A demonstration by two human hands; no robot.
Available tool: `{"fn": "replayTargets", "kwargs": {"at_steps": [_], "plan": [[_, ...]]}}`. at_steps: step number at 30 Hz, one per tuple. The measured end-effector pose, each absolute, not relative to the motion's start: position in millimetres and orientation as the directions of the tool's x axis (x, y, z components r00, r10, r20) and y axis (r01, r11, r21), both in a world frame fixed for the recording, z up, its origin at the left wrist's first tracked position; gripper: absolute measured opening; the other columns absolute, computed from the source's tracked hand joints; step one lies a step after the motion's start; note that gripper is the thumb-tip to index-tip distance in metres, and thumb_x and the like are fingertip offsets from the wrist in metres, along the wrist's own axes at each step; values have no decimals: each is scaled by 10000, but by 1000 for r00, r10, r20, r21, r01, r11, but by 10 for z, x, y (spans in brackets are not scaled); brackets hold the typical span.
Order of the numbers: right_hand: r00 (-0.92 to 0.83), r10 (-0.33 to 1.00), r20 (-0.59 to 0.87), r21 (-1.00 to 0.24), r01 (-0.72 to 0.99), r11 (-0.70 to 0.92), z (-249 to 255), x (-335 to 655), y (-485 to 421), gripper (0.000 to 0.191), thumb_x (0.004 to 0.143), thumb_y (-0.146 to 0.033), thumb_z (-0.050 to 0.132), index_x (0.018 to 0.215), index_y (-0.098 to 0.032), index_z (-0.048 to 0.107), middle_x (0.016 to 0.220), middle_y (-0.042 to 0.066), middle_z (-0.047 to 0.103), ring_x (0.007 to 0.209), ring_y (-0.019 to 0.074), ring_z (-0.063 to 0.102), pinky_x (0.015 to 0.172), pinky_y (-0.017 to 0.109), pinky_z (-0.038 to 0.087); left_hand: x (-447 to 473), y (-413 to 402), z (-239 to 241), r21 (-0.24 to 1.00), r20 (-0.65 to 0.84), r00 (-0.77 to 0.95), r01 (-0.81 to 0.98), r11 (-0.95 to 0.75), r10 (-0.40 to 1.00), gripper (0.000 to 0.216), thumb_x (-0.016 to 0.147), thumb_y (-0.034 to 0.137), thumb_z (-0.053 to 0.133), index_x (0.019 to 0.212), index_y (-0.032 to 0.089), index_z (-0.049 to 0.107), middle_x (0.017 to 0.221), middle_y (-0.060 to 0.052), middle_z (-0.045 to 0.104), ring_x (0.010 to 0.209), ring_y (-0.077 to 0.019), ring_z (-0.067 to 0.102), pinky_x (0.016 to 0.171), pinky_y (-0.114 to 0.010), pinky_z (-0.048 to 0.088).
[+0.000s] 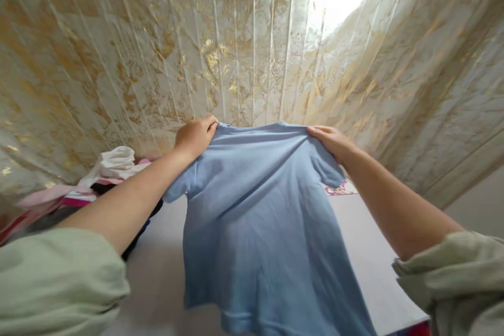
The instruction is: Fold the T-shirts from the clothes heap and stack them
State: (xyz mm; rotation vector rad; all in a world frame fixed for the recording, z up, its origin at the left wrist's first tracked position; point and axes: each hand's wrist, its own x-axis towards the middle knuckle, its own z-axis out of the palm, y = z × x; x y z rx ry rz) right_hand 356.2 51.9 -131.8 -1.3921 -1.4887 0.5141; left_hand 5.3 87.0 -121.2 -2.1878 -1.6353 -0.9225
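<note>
A light blue short-sleeved T-shirt [252,210] hangs spread out in front of me, held up by its shoulders. My left hand [197,135] is closed on the shoulder at the left, its fingers curled over the fabric beside the neckline. At the other shoulder, my right hand [331,140] pinches the cloth near the sleeve seam. Diagonal creases run across the shirt's chest. Its lower hem hangs down toward the bottom of the view, partly out of frame.
Behind the shirt lies a white table surface [378,252]. A heap of clothes [114,168] in white, pink and dark colours sits at the left. Pleated gold-patterned curtains [236,42] rise behind the table. A pink printed item [342,189] shows past the right sleeve.
</note>
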Motion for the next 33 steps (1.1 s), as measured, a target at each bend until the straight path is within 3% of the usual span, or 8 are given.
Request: {"fn": "replayTargets", "kwargs": {"at_steps": [3,7,11,15,18,23,29,33], "plan": [[183,935,304,-771,623,129,-1839,3574,933,360,824,-425,605,1039,-141,661,913,106,710,811,209,656,716,320,520,-14,1206,-1689,139,521,157,954,-265,839,482,877,303,505,1352,230,471,1287,-125,571,1122,-278,587,890,-355,452],[-40,936,349,-552,798,240,-2561,3584,710,361,811,-304,626,1149,-175,627,1092,125,660,990,234,621,868,378,489,-159,950,-2417,220,454,229,907,-358,861,356,888,294,450,1190,179,600,1228,-126,589,1153,-272,555,988,-381,416],[-366,925,99,-593,725,350,-3014,3374,-124,270,885,-328,544,1103,-215,657,1094,88,635,968,209,614,840,338,486,-248,190,-2959,470,182,441,746,-472,879,287,907,383,433,1003,233,659,1056,-50,645,1020,-211,606,930,-315,449],[-473,880,26,-610,691,389,-3222,2962,-809,253,868,-296,583,1111,-257,640,1103,55,612,979,190,584,867,318,457,-327,-361,-3289,539,-44,487,747,-390,872,268,798,297,564,1052,269,646,1071,-38,625,1025,-224,598,898,-317,460],[-488,871,53,-509,737,444,-3391,2695,-982,294,790,-256,661,1081,-262,627,1119,44,602,1011,213,550,877,340,429,-399,-487,-3400,502,-58,429,793,-344,902,346,746,200,551,1078,277,610,1097,-41,592,1045,-230,579,902,-328,439],[-462,883,82,-433,782,449,-3508,2632,-956,218,727,-40,541,845,-213,600,1000,27,619,924,178,545,812,294,411,-453,-598,-3345,460,-111,385,837,-296,916,97,804,199,443,768,221,531,857,-21,568,809,-192,567,728,-290,411],[-541,836,-91,-558,723,407,-3065,3138,-1151,183,753,-60,530,834,-208,603,867,10,642,826,150,582,799,265,431,-396,-918,-3150,675,-357,509,720,-161,783,98,814,280,491,770,216,551,752,31,577,692,-143,523,617,-227,373],[-485,834,-263,-545,788,287,-2898,3435,-1099,139,831,-176,544,875,-228,665,877,14,691,824,161,633,749,254,459,-365,-553,-3135,690,-189,443,695,-202,877,242,849,403,466,757,212,582,728,21,598,703,-156,556,639,-234,398]]}}
